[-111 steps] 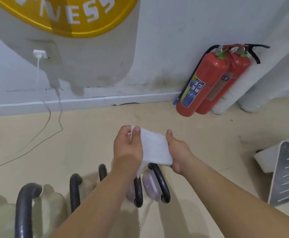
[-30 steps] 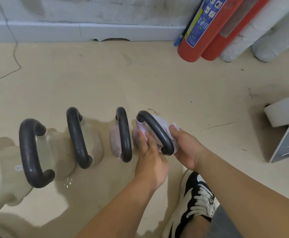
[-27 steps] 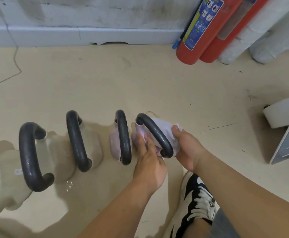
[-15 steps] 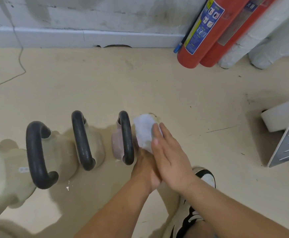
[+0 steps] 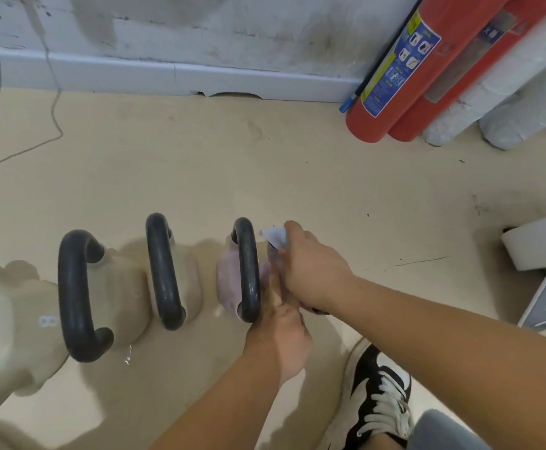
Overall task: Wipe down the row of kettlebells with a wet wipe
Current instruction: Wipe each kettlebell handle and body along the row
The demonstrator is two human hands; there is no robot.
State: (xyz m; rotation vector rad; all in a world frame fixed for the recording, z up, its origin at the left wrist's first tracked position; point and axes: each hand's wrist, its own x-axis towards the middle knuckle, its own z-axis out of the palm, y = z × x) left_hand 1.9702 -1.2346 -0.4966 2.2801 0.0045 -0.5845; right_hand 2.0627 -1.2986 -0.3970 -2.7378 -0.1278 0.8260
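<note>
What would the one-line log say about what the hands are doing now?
right hand: grips wipe on end kettlebell, mostly hidden | left hand: fingers straight against it | other kettlebells: in row to the left

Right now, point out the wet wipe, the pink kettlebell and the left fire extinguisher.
wet wipe (image 5: 274, 236): head view, white corner poking from the right hand (image 5: 314, 271).
pink kettlebell (image 5: 228, 278): head view, pink body left of its handle.
left fire extinguisher (image 5: 398, 73): head view, blue label.

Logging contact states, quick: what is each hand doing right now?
Left hand: open, fingers straight beside the pink kettlebell; tips hidden.
Right hand: grip closed on the wet wipe.
</note>
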